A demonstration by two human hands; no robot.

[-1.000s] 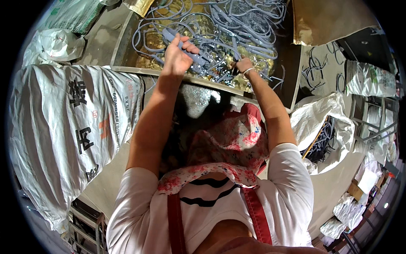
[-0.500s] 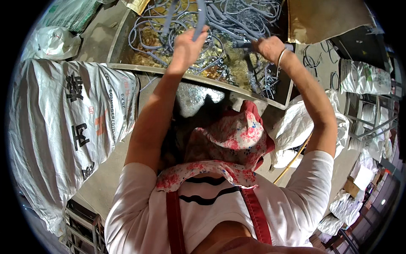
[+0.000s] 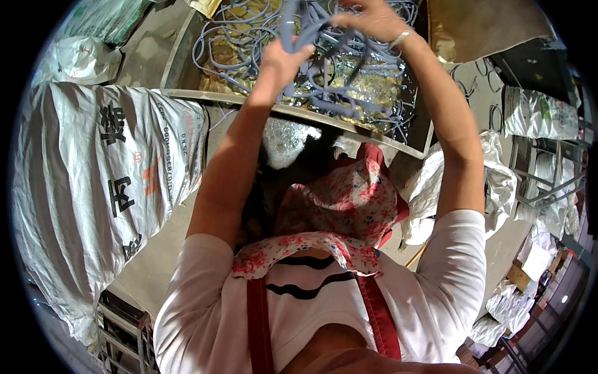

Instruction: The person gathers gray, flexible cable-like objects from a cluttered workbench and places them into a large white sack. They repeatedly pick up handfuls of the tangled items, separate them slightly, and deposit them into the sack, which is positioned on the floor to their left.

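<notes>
On my feed, large black characters and orange print mark the white woven sack (image 3: 75,187), left of a metal trough (image 3: 199,95) of liquid and looped gray strips (image 3: 385,64). Over it, the left hand (image 3: 281,65) wraps its fingers around a held strip (image 3: 288,28); the right hand (image 3: 377,23) blurs, its grip I can't tell.

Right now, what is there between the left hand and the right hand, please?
Grey strips lie between the left hand and the right hand, partly blurred; the head view shows this.
</notes>
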